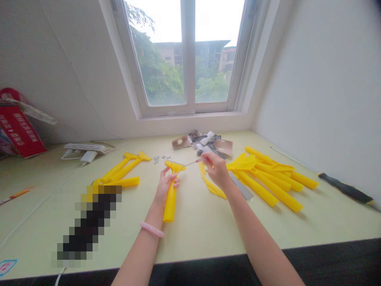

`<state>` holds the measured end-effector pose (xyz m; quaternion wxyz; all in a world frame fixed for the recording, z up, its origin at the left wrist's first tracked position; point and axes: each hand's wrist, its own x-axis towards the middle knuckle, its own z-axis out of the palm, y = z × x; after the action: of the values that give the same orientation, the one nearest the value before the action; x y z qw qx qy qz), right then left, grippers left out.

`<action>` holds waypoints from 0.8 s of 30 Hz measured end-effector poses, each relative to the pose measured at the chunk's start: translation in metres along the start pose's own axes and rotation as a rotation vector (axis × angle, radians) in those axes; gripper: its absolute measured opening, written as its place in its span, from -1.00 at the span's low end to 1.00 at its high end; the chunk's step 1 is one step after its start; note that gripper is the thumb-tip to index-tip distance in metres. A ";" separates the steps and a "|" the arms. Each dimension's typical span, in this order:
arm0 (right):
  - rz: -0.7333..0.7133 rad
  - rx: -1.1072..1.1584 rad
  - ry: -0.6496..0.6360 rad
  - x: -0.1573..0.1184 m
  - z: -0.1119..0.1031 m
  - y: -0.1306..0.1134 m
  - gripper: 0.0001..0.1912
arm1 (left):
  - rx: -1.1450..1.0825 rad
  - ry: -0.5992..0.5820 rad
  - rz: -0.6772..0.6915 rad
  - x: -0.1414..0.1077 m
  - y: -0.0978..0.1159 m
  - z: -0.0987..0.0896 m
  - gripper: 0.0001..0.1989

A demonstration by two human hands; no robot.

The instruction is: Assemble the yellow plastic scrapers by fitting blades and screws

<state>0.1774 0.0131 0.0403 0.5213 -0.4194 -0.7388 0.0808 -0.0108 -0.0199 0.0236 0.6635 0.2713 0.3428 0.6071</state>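
My left hand (pixel 164 186) is wrapped round a yellow scraper (pixel 170 198), its wide head pointing away from me and its handle towards me. In my right hand (pixel 214 167) is a small screwdriver (pixel 193 163) with a reddish handle, its thin shaft pointing left. The tip reaches the right side of the scraper's head; whether it sits in a screw is too small to tell. Just beyond the scraper lie several small metal screws (pixel 156 160). Yellow curved plastic pieces (pixel 216 190) and a flat grey metal blade (pixel 242 188) lie beside my right forearm.
A heap of yellow scraper handles (pixel 268 178) lies at right, near a long screwdriver (pixel 342 186). More yellow scrapers (pixel 122 169) lie at left, by a pixelated dark object (pixel 89 226). Paper and cardboard packaging (pixel 208 143) lies below the window. A power strip (pixel 86 149) stands back left.
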 end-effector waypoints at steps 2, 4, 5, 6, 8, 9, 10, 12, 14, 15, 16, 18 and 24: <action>-0.011 0.006 0.001 0.000 0.000 0.001 -0.83 | 0.000 -0.010 0.002 0.000 0.000 0.000 -0.56; -0.015 0.008 0.001 0.000 0.000 0.001 -0.83 | -0.004 -0.013 0.005 0.000 0.000 0.000 -0.57; -0.016 0.008 0.002 0.000 0.000 0.001 -0.84 | -0.006 -0.014 0.005 0.000 0.000 0.000 -0.57; -0.015 0.008 0.003 0.000 0.000 0.001 -0.84 | -0.009 -0.014 0.005 0.000 0.000 0.000 -0.57; -0.014 0.008 0.005 0.000 0.000 0.001 -0.83 | -0.013 -0.015 0.004 0.000 0.000 -0.001 -0.57; -0.013 0.008 0.004 0.000 0.000 0.001 -0.83 | -0.013 -0.016 0.003 -0.001 0.000 -0.001 -0.57; -0.009 0.007 0.001 0.000 0.000 0.001 -0.83 | -0.012 -0.017 0.000 -0.001 0.000 0.000 -0.57; 0.002 0.002 -0.004 0.000 0.000 0.001 -0.84 | -0.007 -0.018 -0.006 -0.002 0.001 0.000 -0.57; 0.018 -0.007 -0.011 0.000 -0.001 0.000 -0.84 | 0.002 -0.018 -0.013 -0.002 0.001 0.001 -0.56; 0.025 -0.012 -0.014 0.000 -0.002 0.000 -0.84 | 0.006 -0.018 -0.017 -0.003 0.002 0.001 -0.56; 0.029 -0.016 -0.018 0.000 -0.003 0.000 -0.84 | 0.008 -0.018 -0.019 -0.003 0.002 0.001 -0.55; 0.031 -0.025 -0.025 0.001 -0.005 0.000 -0.84 | 0.013 -0.020 -0.028 -0.003 0.002 0.001 -0.55; 0.030 -0.061 0.002 0.003 -0.009 -0.003 -0.80 | 0.030 -0.055 -0.037 -0.006 0.002 0.004 -0.54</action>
<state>0.1833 0.0100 0.0479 0.5077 -0.4461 -0.7341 0.0658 -0.0091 -0.0256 0.0286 0.6797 0.2912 0.3386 0.5819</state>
